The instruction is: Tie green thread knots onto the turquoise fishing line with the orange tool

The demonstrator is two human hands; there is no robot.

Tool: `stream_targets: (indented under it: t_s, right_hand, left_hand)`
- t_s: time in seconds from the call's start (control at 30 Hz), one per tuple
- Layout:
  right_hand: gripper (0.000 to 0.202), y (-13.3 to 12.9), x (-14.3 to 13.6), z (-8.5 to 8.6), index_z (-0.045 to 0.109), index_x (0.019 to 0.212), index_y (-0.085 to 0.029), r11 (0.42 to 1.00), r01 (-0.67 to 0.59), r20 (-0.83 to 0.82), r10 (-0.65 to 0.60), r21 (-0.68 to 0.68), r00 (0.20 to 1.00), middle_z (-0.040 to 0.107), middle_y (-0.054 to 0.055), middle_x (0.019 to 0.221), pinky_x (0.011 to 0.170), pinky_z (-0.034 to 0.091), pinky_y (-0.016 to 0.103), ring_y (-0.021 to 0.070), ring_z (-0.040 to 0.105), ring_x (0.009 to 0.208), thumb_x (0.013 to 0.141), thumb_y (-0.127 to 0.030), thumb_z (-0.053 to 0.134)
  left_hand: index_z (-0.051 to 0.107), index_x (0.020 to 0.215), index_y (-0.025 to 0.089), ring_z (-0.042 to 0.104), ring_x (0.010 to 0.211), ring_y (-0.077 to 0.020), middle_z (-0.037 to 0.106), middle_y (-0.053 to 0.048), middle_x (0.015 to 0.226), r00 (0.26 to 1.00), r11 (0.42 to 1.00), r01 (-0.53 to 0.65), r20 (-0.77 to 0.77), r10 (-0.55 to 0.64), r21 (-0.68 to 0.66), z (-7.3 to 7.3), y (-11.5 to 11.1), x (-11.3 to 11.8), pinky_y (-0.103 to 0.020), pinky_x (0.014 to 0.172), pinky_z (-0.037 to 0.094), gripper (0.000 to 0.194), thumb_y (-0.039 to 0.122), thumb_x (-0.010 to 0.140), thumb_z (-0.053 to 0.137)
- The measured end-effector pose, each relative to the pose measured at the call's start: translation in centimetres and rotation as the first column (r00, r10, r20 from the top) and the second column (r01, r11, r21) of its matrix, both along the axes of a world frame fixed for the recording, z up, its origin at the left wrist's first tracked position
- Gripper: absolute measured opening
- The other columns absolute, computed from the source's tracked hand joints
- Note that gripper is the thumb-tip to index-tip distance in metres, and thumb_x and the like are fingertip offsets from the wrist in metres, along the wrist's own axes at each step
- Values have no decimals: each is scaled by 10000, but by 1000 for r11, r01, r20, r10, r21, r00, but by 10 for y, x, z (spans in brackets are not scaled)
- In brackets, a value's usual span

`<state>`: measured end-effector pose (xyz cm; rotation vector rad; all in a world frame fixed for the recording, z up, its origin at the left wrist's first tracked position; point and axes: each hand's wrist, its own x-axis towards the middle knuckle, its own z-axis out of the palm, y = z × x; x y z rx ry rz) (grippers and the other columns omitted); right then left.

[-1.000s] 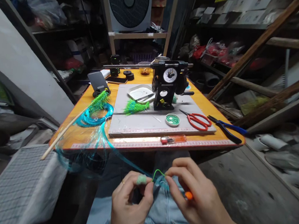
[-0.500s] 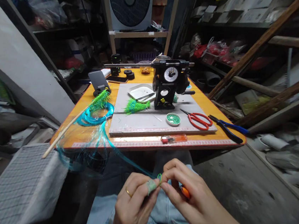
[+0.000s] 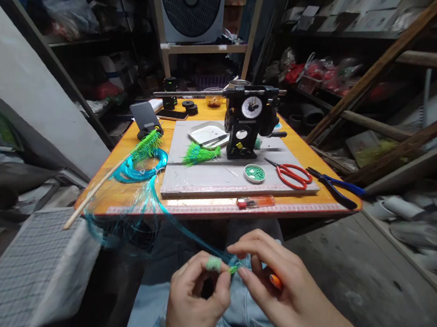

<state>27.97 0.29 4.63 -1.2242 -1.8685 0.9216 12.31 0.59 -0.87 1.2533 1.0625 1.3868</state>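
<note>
Over my lap, my left hand (image 3: 197, 297) is closed in a pinch, thumb against index finger, on a small green strand piece (image 3: 234, 269). Green tape (image 3: 213, 264) wraps the index finger. Teal filaments (image 3: 191, 237) run from the table down to this pinch. Beside it, my right hand (image 3: 275, 271) has its thumb near the green piece and its index finger stretched out above. An orange-handled tool (image 3: 275, 281) is tucked in its curled fingers, mostly hidden. I cannot tell whether the right thumb touches the green piece.
On the orange table (image 3: 121, 200) lie a coil of teal filament (image 3: 124, 170), green tufts (image 3: 202, 154), a dish of green beads (image 3: 254, 173), red-handled scissors (image 3: 293, 176), pliers (image 3: 335, 189) and an orange lighter (image 3: 255, 202). A black winding machine (image 3: 243, 129) stands on the grey board (image 3: 208, 183).
The small green loop between my hands is now a lower, bunched piece at the left fingertips. My right index finger has lifted and straightened away from the pinch.
</note>
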Motion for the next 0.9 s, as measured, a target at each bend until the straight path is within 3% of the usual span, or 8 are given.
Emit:
stream_targets:
  t_s: [0.1,0.23,0.37,0.53,0.63,0.73,0.8,0.9]
  right_hand:
    - [112,0,-4,-4,544,966,-222,1000,-11,-13,11,16,1000,540,23,939,671,434,236,134,543,813,944,-130,485]
    - [106,-1,-5,-4,541,881,-209,1000,-8,-8,8,16,1000,544,18,868,645,422,249,141,531,766,939,-135,492]
    - [106,-1,-5,-2,571,953,-222,1000,10,-18,-10,19,1000,551,26,920,679,446,243,144,551,796,927,-137,512]
    - [157,2,-5,-1,604,926,-222,1000,-22,-29,23,12,999,556,36,922,692,462,250,153,574,810,950,-146,469]
    - [110,2,-3,-1,604,958,-236,1000,-13,-45,12,-10,999,560,29,936,677,454,247,152,570,812,951,-193,503]
    - [76,0,-1,0,564,1011,-243,997,2,-32,-4,-75,999,558,20,945,611,426,234,142,539,774,939,-236,541]
    - [24,0,-2,0,544,925,-224,996,-17,-5,16,-89,1000,548,7,883,586,400,232,131,509,725,942,-218,528]
    - [145,0,-6,-3,514,806,-205,999,-23,-5,23,-46,1000,526,-4,797,594,385,245,130,494,700,949,-188,498]
  left_hand:
    - [669,664,182,578,603,-115,612,15,645,994,991,21,110,-6,-132,3,-1,2,-179,580,467,111,106,745,662]
    - [669,648,168,570,594,-114,619,10,629,993,981,32,118,-9,-192,6,0,0,-176,577,465,94,136,734,690]
    - [659,677,178,583,610,-124,623,8,650,998,988,41,58,-33,-151,3,1,-2,-189,593,470,95,148,767,664]
    - [647,727,188,566,639,-150,594,-4,689,979,995,98,-184,-92,21,-2,-1,-6,-232,598,456,104,148,816,613]
    - [630,740,197,562,644,-150,588,-2,698,968,990,109,-237,-86,84,-3,-2,-7,-240,606,444,115,144,834,590]
    - [603,722,202,564,634,-145,580,7,685,972,997,59,-232,-47,48,-2,-3,-7,-233,607,450,122,153,833,590]
    - [598,710,203,556,610,-138,576,15,663,978,999,45,-202,-44,0,-1,-3,-6,-223,591,454,124,159,825,588]
    - [615,694,197,562,598,-133,592,16,649,994,997,32,-106,-40,-72,1,-2,-4,-211,582,462,98,161,785,613]
